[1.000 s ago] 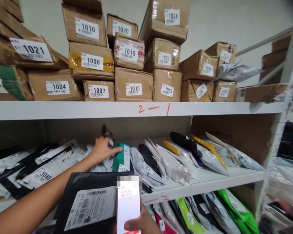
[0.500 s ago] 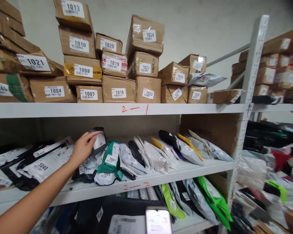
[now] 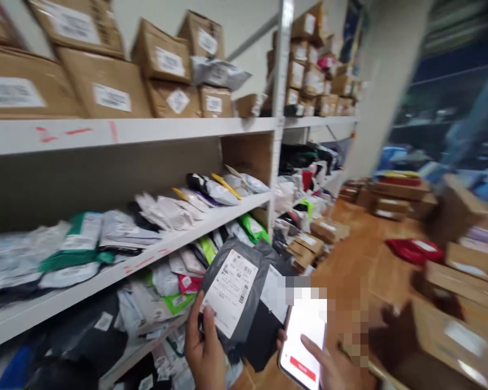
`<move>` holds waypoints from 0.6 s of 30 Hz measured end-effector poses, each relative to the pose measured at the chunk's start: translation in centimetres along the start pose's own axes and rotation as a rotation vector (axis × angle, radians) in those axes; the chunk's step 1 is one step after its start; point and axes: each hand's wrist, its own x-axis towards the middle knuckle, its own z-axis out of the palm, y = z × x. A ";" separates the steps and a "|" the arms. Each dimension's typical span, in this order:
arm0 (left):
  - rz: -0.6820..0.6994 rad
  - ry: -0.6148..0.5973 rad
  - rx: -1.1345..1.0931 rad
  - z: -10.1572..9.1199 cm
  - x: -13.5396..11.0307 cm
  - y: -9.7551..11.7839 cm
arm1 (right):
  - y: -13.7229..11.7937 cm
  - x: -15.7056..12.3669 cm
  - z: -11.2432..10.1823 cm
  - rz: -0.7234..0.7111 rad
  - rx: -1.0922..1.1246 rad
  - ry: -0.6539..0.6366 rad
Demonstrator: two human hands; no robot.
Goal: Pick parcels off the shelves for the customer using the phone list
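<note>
My left hand (image 3: 205, 346) grips a dark grey mailing bag (image 3: 250, 311) by its near edge, thumb on the front beside a large white printed label. Behind it and to its right, a darker packet (image 3: 264, 336) with a white label partly shows; which hand carries that one I cannot tell. In my right hand (image 3: 331, 368) is a smartphone (image 3: 303, 338), its bright screen facing me with a red button near the bottom. The right thumb lies over the screen. Blurred squares cover part of the view around the phone's top and the right hand.
White shelving (image 3: 244, 130) on the left holds cardboard boxes above and soft mailing bags below. Boxes (image 3: 463, 341) and a red packet (image 3: 415, 250) lie on the wooden floor (image 3: 350, 260) to the right. A metal upright (image 3: 278, 81) divides the shelves.
My left hand has left the small dark packet on the middle shelf and now holds a grey mailing bag lower down. The view has swung right, and my right hand has come into sight with the phone.
</note>
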 end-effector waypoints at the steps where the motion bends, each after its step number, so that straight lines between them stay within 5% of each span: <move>1: -0.036 -0.055 0.007 0.6 -1.7 -0.2 | -0.6 -0.7 -0.4 -0.036 0.056 0.016; 9: -0.405 -0.577 -0.056 2.9 -9.1 -1.2 | -3.9 -4.5 -5.8 -0.258 0.250 -0.072; 18: -0.434 -0.718 0.031 6.2 -14.0 0.8 | -6.3 -6.5 -9.4 -0.333 0.327 -0.076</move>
